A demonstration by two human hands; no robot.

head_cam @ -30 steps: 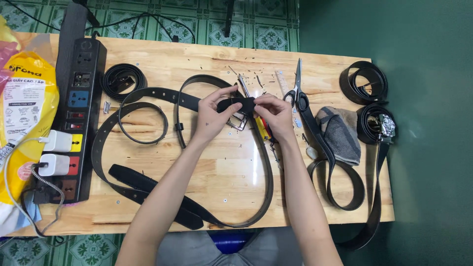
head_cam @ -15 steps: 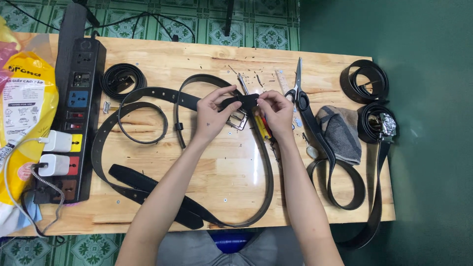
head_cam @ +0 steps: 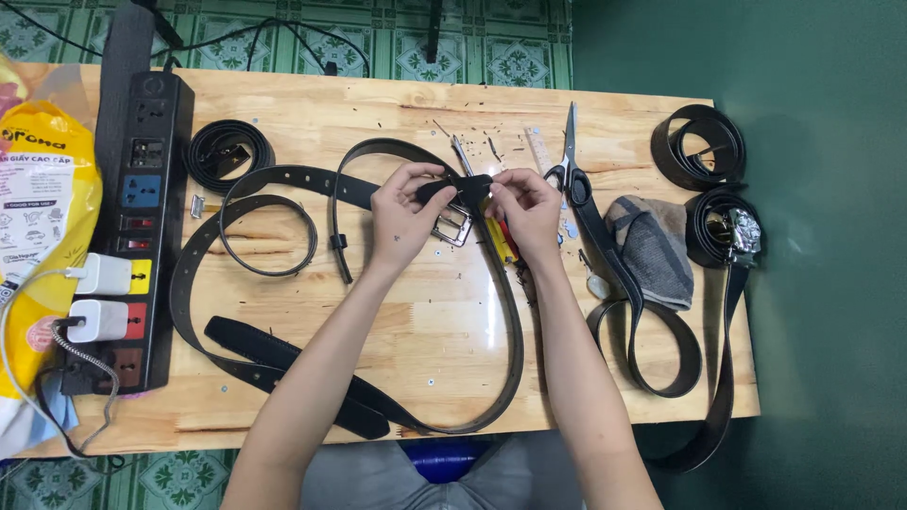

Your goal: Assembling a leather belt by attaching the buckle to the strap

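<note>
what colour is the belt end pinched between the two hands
Black, seen in the head view: the belt end.

Showed a pale, glossy wooden worktop (head_cam: pixel 397 104) with visible grain, glare beside the smooth black leather belt (head_cam: pixel 501 359). Carried a shiny metal buckle (head_cam: pixel 453 227), steel scissors (head_cam: pixel 570 156), a matt grey knitted cloth (head_cam: pixel 657 250), a black plastic power strip (head_cam: pixel 146 236).

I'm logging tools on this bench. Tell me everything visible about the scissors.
The scissors lie flat on the wooden table, near its far edge, right of both hands. Closed silvery blades point away from the person; dark loop handles face them. A black belt runs from beside the handles. Neither hand touches the scissors.
</note>
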